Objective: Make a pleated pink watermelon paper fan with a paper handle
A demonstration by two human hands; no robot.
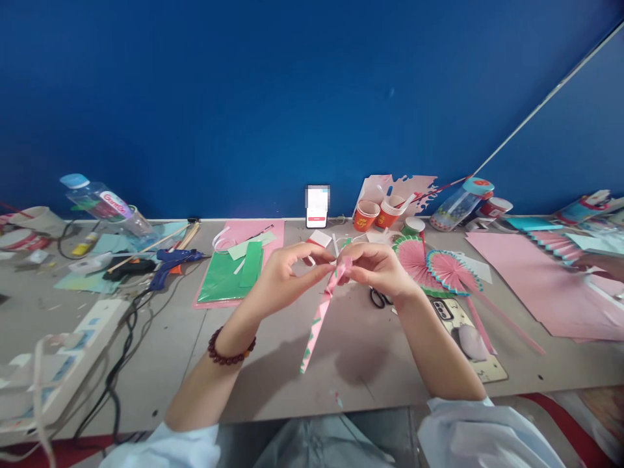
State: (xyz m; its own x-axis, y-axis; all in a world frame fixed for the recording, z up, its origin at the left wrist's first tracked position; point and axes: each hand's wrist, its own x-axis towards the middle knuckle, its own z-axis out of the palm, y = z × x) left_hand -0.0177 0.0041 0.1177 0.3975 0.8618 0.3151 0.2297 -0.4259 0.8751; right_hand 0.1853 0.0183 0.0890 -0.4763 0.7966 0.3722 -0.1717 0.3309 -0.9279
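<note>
My left hand (280, 276) and my right hand (377, 268) meet above the middle of the grey table (160, 351). Both pinch the top end of a long folded pink paper strip (319, 318) with green marks. The strip hangs down and to the left from my fingers, its lower tip near the table. A dark red bead bracelet (229, 351) circles my left wrist. Just behind my right hand lie black scissors (377, 299), partly hidden.
Green paper on a pink sheet (229, 276), a blue glue gun (170, 263) and cables lie left. Pink pleated paper fans (439, 266), a phone (468, 341), orange cups (377, 214) and large pink sheets (541, 279) lie right. Another person's hand (602, 265) shows far right. A propped phone (316, 208) leans on the blue wall.
</note>
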